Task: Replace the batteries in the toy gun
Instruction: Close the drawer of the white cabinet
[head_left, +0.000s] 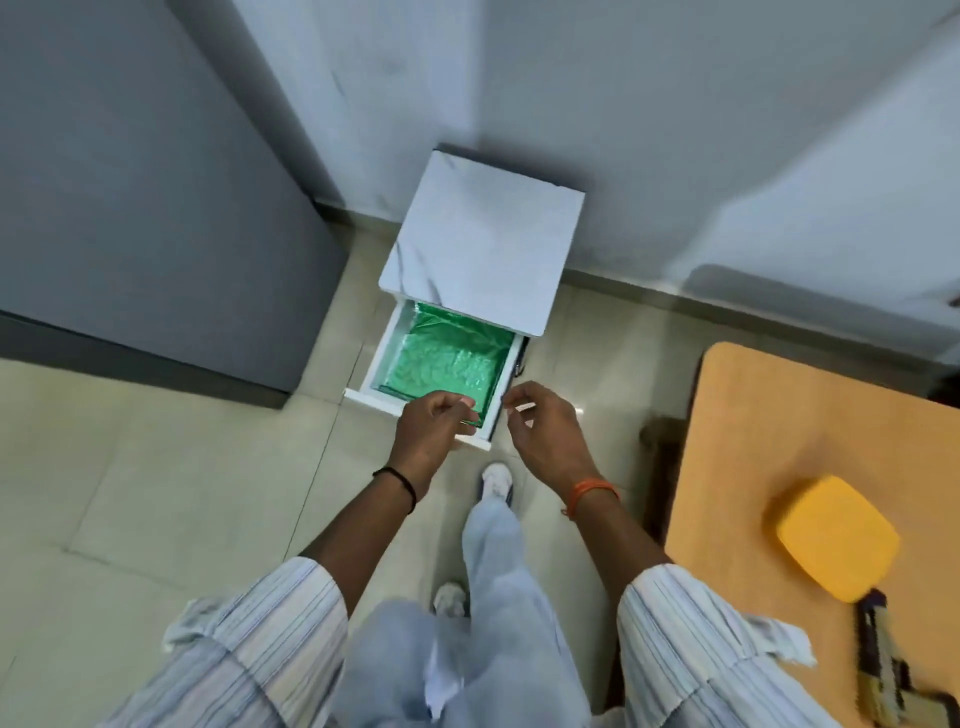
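The toy gun (883, 670), dark with tan parts, lies at the near right edge of the orange table (753, 415), partly cut off by the frame. No batteries can be seen. A small white cabinet (483, 244) stands on the floor ahead with its top drawer (384, 358) pulled out, lined with green foil. My left hand (431, 426) hovers over the drawer's front edge with its fingers curled; whether anything is inside them is hidden. My right hand (540, 426) is just right of the drawer's front corner, its fingers loosely bent and apart, with nothing visible in them.
A yellow rounded box (836, 535) sits on the orange table beside the gun. A tall grey cupboard (145, 197) fills the left side. White walls stand behind the small cabinet. My legs and white shoes (496, 480) are on the tiled floor right below the drawer.
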